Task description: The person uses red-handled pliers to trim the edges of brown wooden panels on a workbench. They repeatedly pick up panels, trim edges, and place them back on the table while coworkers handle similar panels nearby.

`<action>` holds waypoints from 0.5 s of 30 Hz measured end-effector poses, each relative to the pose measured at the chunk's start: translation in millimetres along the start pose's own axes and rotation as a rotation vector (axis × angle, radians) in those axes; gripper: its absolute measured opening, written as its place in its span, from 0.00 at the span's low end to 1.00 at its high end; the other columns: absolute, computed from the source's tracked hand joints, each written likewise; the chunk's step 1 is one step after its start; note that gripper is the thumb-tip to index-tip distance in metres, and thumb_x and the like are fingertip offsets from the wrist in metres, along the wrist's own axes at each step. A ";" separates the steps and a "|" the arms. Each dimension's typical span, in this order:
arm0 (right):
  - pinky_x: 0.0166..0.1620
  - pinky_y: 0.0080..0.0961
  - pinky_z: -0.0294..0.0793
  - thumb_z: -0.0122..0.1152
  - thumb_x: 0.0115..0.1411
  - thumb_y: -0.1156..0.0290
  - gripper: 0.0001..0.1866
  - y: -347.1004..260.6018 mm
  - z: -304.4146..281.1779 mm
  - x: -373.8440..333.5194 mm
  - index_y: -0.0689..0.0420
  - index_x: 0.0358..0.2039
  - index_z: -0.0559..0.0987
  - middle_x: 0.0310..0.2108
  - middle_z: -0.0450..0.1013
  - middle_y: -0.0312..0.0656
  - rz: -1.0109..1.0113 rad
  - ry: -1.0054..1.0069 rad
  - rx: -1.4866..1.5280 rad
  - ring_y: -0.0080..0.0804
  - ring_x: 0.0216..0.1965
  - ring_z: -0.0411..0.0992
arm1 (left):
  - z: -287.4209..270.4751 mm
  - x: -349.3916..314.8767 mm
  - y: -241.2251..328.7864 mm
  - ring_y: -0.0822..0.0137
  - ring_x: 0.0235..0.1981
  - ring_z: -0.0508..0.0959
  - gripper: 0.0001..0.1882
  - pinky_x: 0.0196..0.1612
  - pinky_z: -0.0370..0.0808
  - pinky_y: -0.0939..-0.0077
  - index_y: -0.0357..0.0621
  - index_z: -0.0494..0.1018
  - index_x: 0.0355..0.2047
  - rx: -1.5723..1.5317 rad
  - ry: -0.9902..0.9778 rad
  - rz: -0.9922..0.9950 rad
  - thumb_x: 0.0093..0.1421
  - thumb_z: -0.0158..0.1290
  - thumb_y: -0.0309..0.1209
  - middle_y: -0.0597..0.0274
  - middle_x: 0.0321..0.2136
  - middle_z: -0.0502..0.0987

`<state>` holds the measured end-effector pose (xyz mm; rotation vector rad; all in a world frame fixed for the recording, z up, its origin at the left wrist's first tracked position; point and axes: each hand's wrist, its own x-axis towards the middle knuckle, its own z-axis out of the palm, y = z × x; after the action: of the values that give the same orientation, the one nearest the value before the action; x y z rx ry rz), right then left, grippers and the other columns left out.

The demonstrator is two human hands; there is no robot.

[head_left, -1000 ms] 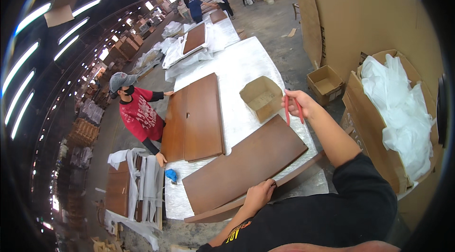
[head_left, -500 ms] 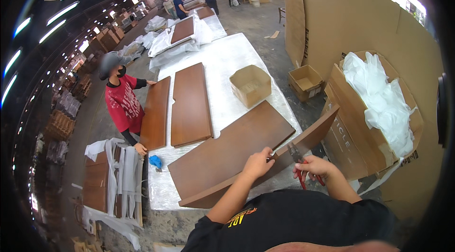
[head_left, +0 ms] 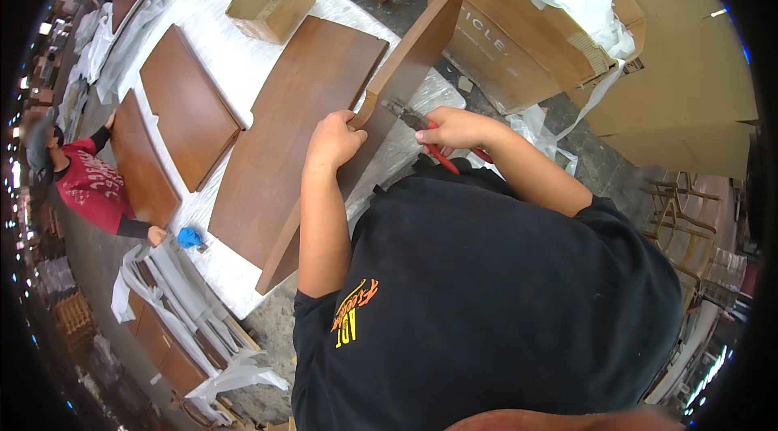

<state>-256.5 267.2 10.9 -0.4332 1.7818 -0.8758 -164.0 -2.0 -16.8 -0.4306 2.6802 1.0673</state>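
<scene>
A brown wooden panel (head_left: 423,36) stands on its long edge at the near side of the table, with a notch in its upper edge. My left hand (head_left: 334,142) is closed on that edge beside the notch. In my right hand (head_left: 455,130) are red-handled pliers (head_left: 415,119), their metal jaws pointing left toward the notch. Whether the jaws touch the wood I cannot tell. Just beyond the standing panel lies another brown panel (head_left: 296,99), flat on the table.
The wrapped table (head_left: 219,54) also bears a notched panel (head_left: 186,107), an open carton (head_left: 271,6) and a blue crumpled thing (head_left: 189,238). At left, a person in red (head_left: 93,184) holds another panel (head_left: 139,160). A large carton (head_left: 510,42) with white wrapping stands at right.
My view has tilted down and turned right, so the table appears further up and left. The pliers' jaws have swung from pointing up to pointing left, near the notch. My left hand stays at the panel.
</scene>
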 end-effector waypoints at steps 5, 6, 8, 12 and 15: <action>0.44 0.37 0.85 0.56 0.73 0.59 0.19 -23.0 15.3 5.4 0.66 0.46 0.77 0.40 0.81 0.48 0.037 -0.052 0.010 0.38 0.40 0.82 | -0.1 -4.6 9.0 0.43 0.47 0.83 0.19 0.52 0.78 0.54 0.37 0.82 0.45 0.057 -0.038 -0.043 0.54 0.59 0.32 0.39 0.40 0.83; 0.44 0.37 0.85 0.56 0.73 0.58 0.19 -25.7 16.3 8.0 0.66 0.46 0.77 0.40 0.81 0.49 0.042 -0.053 0.015 0.39 0.41 0.82 | 0.9 -5.1 9.8 0.42 0.47 0.82 0.19 0.52 0.78 0.54 0.37 0.82 0.44 0.076 -0.036 -0.055 0.54 0.59 0.32 0.38 0.40 0.83; 0.44 0.38 0.85 0.56 0.73 0.58 0.19 -28.1 18.0 13.7 0.66 0.45 0.77 0.40 0.81 0.49 0.070 -0.010 -0.023 0.39 0.41 0.82 | 3.4 -6.6 10.9 0.42 0.47 0.83 0.17 0.52 0.78 0.53 0.38 0.82 0.43 0.075 -0.011 -0.016 0.54 0.59 0.32 0.38 0.40 0.83; 0.41 0.37 0.85 0.55 0.74 0.57 0.20 -21.1 24.7 21.3 0.65 0.43 0.77 0.37 0.81 0.48 0.085 0.045 -0.037 0.39 0.39 0.83 | 11.1 -14.3 11.7 0.42 0.47 0.82 0.16 0.53 0.78 0.52 0.39 0.83 0.41 0.092 0.004 -0.049 0.54 0.59 0.33 0.39 0.41 0.83; 0.38 0.35 0.85 0.54 0.74 0.55 0.21 -9.5 31.4 18.6 0.64 0.41 0.77 0.34 0.80 0.45 0.131 0.028 0.003 0.37 0.35 0.83 | 15.7 -24.5 13.6 0.42 0.47 0.82 0.17 0.53 0.78 0.51 0.39 0.83 0.42 0.084 0.022 -0.070 0.54 0.58 0.33 0.39 0.42 0.83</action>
<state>-235.9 237.5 0.3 -0.2992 1.8125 -0.7958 -144.4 22.9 -11.7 -0.5182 2.6958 0.9325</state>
